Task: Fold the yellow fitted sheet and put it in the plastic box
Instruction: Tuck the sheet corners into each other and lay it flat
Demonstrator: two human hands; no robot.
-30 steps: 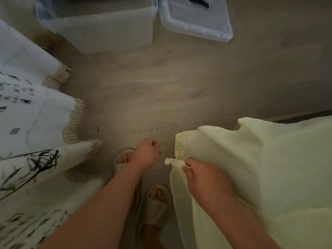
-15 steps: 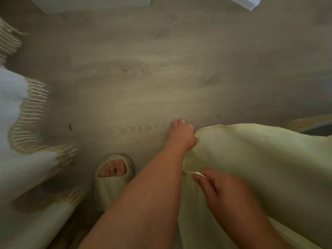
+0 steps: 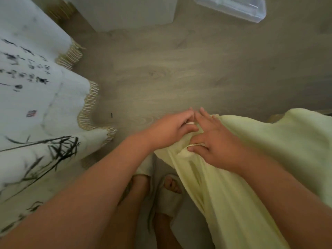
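The yellow fitted sheet [image 3: 269,159] hangs in front of me, from the right side down past my legs. My left hand [image 3: 172,130] pinches its upper edge, with a bit of white hem showing between the fingers. My right hand [image 3: 213,146] lies on the sheet just right of the left, thumb and forefinger closed on a fold of the hem while the other fingers spread out. The two hands nearly touch. The plastic box [image 3: 125,13] stands on the floor at the top, only its pale wall in view.
The box's clear lid [image 3: 233,8] lies on the wooden floor [image 3: 179,69] at the top right. A white cover with ink-brush prints and a fringed edge [image 3: 36,97] fills the left side. My feet in pale slippers [image 3: 167,196] stand below the hands.
My left hand went from off the sheet to gripping its edge, and both hands came together at the hem. The view tilted back up, showing the box and lid again.
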